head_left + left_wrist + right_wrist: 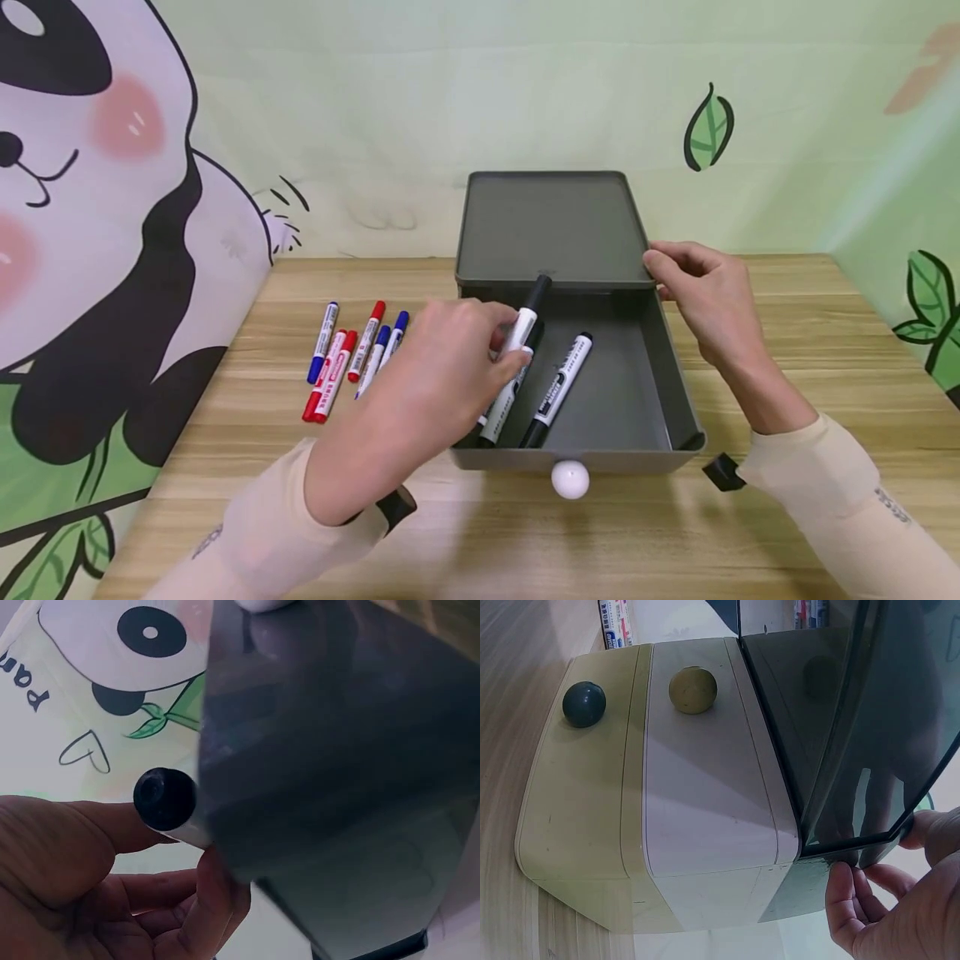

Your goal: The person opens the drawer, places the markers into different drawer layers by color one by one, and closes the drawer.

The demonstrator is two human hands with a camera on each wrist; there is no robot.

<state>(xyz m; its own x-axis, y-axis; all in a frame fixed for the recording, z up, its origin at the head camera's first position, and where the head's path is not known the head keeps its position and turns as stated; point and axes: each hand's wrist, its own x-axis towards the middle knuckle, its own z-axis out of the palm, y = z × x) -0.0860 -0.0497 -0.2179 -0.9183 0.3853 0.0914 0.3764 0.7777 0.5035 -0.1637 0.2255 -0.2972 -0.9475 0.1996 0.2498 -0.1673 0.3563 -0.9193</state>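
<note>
My left hand (442, 375) pinches a black-capped whiteboard marker (522, 325) between thumb and fingers, tilted over the left part of a pulled-out grey drawer (622, 367). In the left wrist view the marker's dark end (165, 799) points at the camera beside the drawer. Inside the drawer, a black marker (558, 392) lies slanted. Another black marker (504, 408) lies further left, partly covered by the hand. My right hand (712, 300) grips the front right corner of the drawer cabinet's top (551, 225), thumb and fingers at its edge (900, 900).
Several red and blue markers (363, 354) lie on the wooden table (255, 417) left of the drawer. A white knob (570, 479) sticks out from its front. Below it, the right wrist view shows a pale drawer (705, 765) with a yellowish knob and a beige drawer (577, 795).
</note>
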